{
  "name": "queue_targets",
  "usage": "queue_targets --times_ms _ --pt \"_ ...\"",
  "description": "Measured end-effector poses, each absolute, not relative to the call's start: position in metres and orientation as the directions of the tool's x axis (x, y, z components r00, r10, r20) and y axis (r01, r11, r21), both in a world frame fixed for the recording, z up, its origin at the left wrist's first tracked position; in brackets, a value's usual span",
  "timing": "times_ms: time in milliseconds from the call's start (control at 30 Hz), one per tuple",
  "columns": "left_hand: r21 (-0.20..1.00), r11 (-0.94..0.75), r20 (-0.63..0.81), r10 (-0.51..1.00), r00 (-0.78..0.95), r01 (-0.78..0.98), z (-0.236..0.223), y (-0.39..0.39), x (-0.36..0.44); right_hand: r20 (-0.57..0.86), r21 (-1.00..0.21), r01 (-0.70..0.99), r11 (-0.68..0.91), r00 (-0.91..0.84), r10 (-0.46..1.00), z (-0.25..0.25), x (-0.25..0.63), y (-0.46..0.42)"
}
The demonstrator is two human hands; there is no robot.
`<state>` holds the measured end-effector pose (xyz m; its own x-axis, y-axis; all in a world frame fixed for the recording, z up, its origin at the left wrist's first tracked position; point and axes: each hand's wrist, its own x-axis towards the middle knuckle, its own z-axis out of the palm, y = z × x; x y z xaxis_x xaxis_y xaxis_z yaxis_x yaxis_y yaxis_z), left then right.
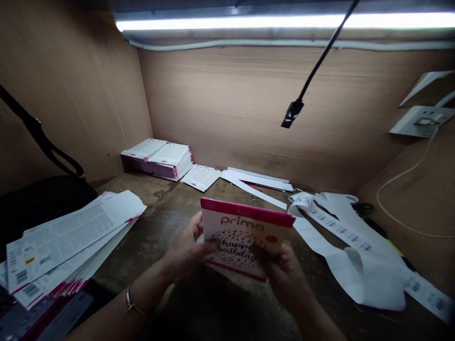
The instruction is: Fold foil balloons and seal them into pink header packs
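Observation:
Between my two hands is a pink-and-white printed card packet point(238, 222), marked "prima" and "happy birthday", its front tilted up toward me. My left hand point(190, 244) grips its left edge, thumb across the front. On the opposite side my right hand point(280, 265) pinches the lower right part, thumb on the printed face. The fingers behind the packet are hidden. Whether it is a single packet or a few together I cannot tell. Below it lies the dark, worn tabletop point(170, 203).
Stacked packets point(167, 158) stand at the back left, a single packet point(202, 177) beside them. A fanned pile of printed sleeves point(67, 241) lies left. White paper strips point(256, 182) and a curling barcode label strip point(341, 232) lie right. A black cable point(309, 80) hangs overhead.

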<state>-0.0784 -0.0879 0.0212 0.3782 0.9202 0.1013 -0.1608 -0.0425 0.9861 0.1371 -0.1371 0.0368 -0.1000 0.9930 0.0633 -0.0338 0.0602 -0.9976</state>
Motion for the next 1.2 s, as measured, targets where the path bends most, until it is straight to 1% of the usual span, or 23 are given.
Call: queue_targets --times_ms 33,67,133,233,300,400,500,633,700,800,1033,1100,1200 --pt "0.980 0.036 0.057 0.893 0.446 -0.198 0.014 -0.091 -0.074 0.031 -0.995 -0.100 0.022 -0.085 0.996 0.024 0.133 -0.143" --pt "0.974 0.077 0.035 0.878 0.477 -0.212 0.009 -0.095 -0.071 0.011 -0.992 -0.125 0.000 -0.083 0.996 0.013 0.129 -0.148" --pt "0.975 0.066 0.044 0.876 0.480 -0.210 0.004 -0.101 -0.067 0.009 -0.996 -0.085 0.002 -0.091 0.996 -0.001 0.126 -0.153" --pt "0.978 0.010 0.094 0.871 0.481 -0.209 0.005 -0.105 -0.066 0.024 -0.999 0.030 0.026 -0.065 0.998 -0.007 0.130 -0.155" --pt "0.972 0.020 0.099 0.869 0.485 -0.234 0.006 -0.105 -0.065 0.012 -1.000 0.025 0.014 -0.048 0.999 -0.006 0.133 -0.152" --pt "0.957 0.060 0.090 0.867 0.491 -0.283 0.008 -0.105 -0.061 -0.017 -0.999 -0.048 -0.018 -0.017 1.000 -0.006 0.132 -0.150" --pt "0.954 0.088 0.070 0.864 0.498 -0.287 0.013 -0.108 -0.057 -0.077 -0.991 -0.105 -0.077 -0.008 0.997 -0.003 0.129 -0.150" --pt "0.935 0.226 -0.089 0.896 0.435 -0.273 0.019 -0.109 -0.057 -0.183 -0.946 -0.262 -0.191 -0.054 0.982 0.007 0.124 -0.148" --pt "0.905 0.325 -0.162 0.860 0.483 -0.275 0.018 -0.105 -0.059 -0.236 -0.900 -0.358 -0.247 -0.075 0.969 0.009 0.121 -0.146" --pt "0.866 0.427 -0.205 0.778 0.594 -0.262 0.009 -0.097 -0.063 -0.310 -0.828 -0.466 -0.312 -0.084 0.947 0.004 0.118 -0.140" --pt "0.803 0.537 -0.308 0.744 0.593 -0.257 -0.020 -0.089 -0.060 -0.431 -0.734 -0.503 -0.456 -0.175 0.885 -0.018 0.121 -0.131" --pt "0.782 0.559 -0.316 0.735 0.600 -0.274 -0.024 -0.089 -0.059 -0.430 -0.726 -0.511 -0.460 -0.186 0.884 -0.022 0.121 -0.130" --pt "0.775 0.558 -0.305 0.741 0.598 -0.296 -0.030 -0.088 -0.058 -0.392 -0.740 -0.506 -0.444 -0.213 0.895 -0.026 0.121 -0.129"
